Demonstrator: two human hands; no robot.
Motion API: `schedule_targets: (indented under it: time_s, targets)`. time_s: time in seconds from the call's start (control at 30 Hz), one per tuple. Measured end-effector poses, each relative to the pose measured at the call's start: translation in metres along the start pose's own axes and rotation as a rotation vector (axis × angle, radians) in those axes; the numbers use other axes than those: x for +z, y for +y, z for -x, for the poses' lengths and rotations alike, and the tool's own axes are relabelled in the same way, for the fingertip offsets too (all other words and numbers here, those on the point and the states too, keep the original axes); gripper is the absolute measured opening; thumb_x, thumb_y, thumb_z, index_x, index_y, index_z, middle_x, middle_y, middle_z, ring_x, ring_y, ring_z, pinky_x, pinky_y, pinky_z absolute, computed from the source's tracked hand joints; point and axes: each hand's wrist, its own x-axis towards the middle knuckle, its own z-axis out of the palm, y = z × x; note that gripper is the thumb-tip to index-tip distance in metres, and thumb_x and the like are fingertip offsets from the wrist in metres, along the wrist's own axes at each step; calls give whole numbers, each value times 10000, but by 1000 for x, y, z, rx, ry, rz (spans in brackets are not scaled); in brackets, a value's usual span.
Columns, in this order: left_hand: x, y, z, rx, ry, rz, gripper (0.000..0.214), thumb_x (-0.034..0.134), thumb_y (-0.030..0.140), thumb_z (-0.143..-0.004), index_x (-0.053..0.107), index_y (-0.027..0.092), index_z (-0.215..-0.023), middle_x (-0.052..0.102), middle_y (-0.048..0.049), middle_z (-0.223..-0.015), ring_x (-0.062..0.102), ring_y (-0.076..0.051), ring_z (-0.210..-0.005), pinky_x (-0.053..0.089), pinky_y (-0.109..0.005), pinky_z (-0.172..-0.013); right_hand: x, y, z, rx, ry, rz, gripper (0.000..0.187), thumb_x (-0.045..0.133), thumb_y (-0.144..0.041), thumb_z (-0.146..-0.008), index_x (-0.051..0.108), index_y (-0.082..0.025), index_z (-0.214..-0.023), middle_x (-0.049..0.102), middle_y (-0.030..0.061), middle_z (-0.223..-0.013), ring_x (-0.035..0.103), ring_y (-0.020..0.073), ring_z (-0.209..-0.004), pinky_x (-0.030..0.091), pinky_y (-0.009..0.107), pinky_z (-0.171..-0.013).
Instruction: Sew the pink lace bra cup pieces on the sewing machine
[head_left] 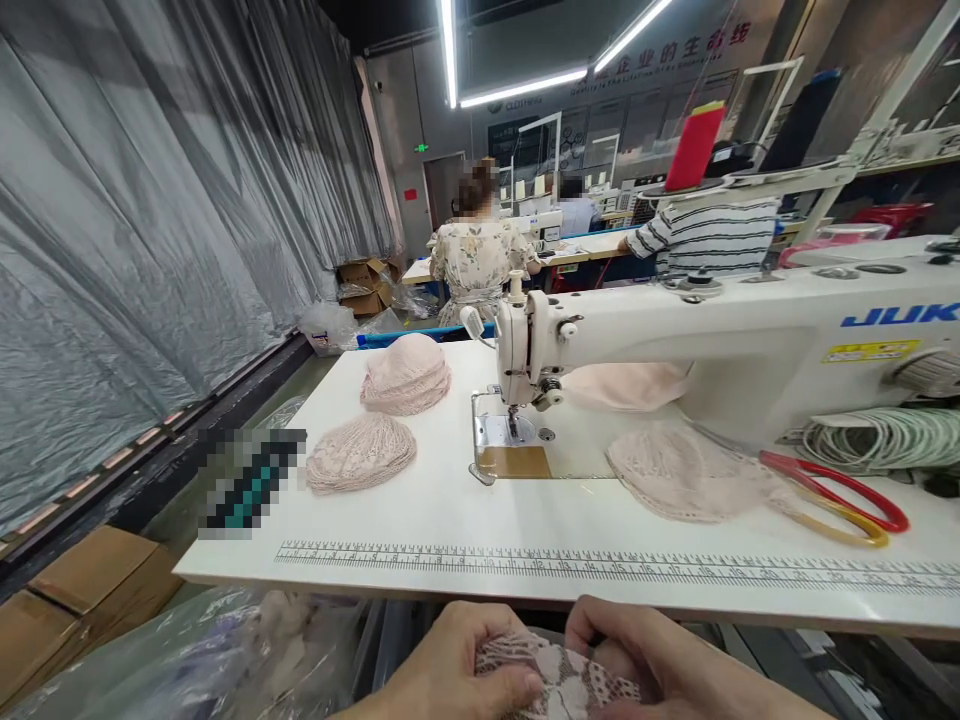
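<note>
Below the front edge of the white sewing table point(420, 520), my left hand point(450, 665) and my right hand point(667, 665) are both closed on one piece of pink lace fabric point(559, 680), thumbs pressed on top. Above them on the table stands a white sewing machine point(675, 340) with its needle plate point(510, 445). A single pink lace cup point(360, 452) lies left of the plate, and a stack of lace cups point(405, 375) sits behind it. More pink lace pieces point(682, 470) lie right of the needle.
Red and yellow scissors handles point(840, 500) and a coil of pale cord point(885, 438) lie at the right. A printed ruler point(600, 565) runs along the table front. Cardboard boxes point(82, 585) and plastic bags point(217, 650) sit at lower left. Two people sit at tables behind.
</note>
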Motion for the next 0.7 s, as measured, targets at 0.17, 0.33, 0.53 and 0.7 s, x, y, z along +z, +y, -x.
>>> schedule_targets:
  time_s: [0.17,0.33,0.53,0.7]
  targets:
    - [-2,2,5,-43,57,-6,136,588,251,-652,529,129,-638,431,41,-572,379,-94,-566,268,-194,-501,1,2,1,-27,94,74,176,551,-208,-609,521,-190,-781,450,-48,-689,404,117,-671,308,219,-581]
    - [-9,-4,6,5,127,15,239,607,356,-676,539,129,-646,425,42,-569,369,-97,-566,277,-204,-525,3,1,-10,-146,47,47,176,522,-354,-706,485,-183,-692,426,-39,-610,384,118,-603,290,236,-541]
    - [-56,38,-1,151,181,-206,302,556,410,-759,612,114,-741,513,20,-629,426,-109,-606,306,-202,-553,1,-21,-33,-287,86,65,440,435,-610,-808,399,-204,-642,410,-43,-569,402,104,-545,307,219,-496]
    - [-114,99,-67,211,12,-667,176,583,282,-793,606,134,-701,482,56,-597,411,-85,-585,265,-193,-529,-33,-41,-77,-388,239,286,462,251,-591,-917,350,-232,-644,516,-31,-485,508,123,-426,355,217,-442]
